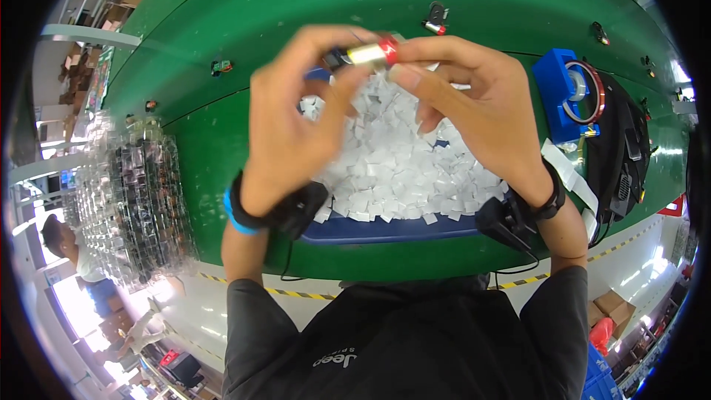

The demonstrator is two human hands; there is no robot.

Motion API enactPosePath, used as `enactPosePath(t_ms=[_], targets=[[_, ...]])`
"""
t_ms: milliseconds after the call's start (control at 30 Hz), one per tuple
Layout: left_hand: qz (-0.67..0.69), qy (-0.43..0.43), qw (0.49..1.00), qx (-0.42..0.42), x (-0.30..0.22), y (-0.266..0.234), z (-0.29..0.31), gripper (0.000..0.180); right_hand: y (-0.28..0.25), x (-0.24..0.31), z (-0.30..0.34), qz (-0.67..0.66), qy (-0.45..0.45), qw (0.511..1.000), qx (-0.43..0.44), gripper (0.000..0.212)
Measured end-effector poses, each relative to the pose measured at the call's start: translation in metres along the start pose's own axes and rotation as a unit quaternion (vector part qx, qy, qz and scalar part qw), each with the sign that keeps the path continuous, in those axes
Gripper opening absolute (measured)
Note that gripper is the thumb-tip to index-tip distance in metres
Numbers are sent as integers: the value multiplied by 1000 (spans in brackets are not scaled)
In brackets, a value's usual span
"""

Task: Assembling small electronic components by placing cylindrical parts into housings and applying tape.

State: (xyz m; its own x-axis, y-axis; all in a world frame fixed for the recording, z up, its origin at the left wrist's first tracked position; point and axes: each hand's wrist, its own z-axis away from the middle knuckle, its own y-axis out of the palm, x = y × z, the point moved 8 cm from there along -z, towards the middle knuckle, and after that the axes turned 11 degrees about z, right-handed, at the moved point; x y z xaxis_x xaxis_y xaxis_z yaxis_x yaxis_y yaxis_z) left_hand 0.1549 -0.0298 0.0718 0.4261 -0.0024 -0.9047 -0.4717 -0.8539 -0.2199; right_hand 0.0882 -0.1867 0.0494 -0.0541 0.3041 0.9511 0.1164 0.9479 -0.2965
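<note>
Above the tray, my two hands meet at a small part (365, 54) with a shiny silver cylinder, a red end and a black end; its exact kind I cannot make out. My left hand (292, 115), slightly blurred, has its fingers closed on the black end. The thumb and forefinger of my right hand (485, 100) pinch the red end. Below both hands lies a heap of small white squares (400, 163), which looks like paper or film, in a shallow blue tray (392, 231). My fingers hide part of the heap.
A similar black and silver-red part (437, 18) lies beyond my hands on the green table (215, 130). At right stand a blue tape dispenser (548, 96) and a black bag (603, 148). Clear plastic trays (133, 200) are stacked at left. Several small parts dot the table.
</note>
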Motion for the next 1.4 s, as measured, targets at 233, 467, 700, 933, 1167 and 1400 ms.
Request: enactPosePath(t_ms=[233, 467, 700, 933, 1167, 1400], targets=[[-257, -236, 908, 230, 199, -70, -97, 41, -15, 14, 11, 444, -197, 874, 19, 34], [-344, 79, 926, 136, 149, 13, -135, 50, 12, 18, 31, 503, -186, 831, 149, 30], [-346, -89, 909, 216, 144, 74, -125, 44, -13, 22, 16, 473, -214, 851, 79, 30], [-158, 73, 975, 136, 50, 43, -63, 17, -49, 17, -9, 494, -238, 826, -130, 24], [-46, 32, 997, 51, 3, 19, 1, 24, -2, 29, 0, 416, -313, 852, -49, 14], [-191, 118, 974, 38, -22, 1, 13, 27, 4, 46, 17, 418, -415, 803, -91, 14]])
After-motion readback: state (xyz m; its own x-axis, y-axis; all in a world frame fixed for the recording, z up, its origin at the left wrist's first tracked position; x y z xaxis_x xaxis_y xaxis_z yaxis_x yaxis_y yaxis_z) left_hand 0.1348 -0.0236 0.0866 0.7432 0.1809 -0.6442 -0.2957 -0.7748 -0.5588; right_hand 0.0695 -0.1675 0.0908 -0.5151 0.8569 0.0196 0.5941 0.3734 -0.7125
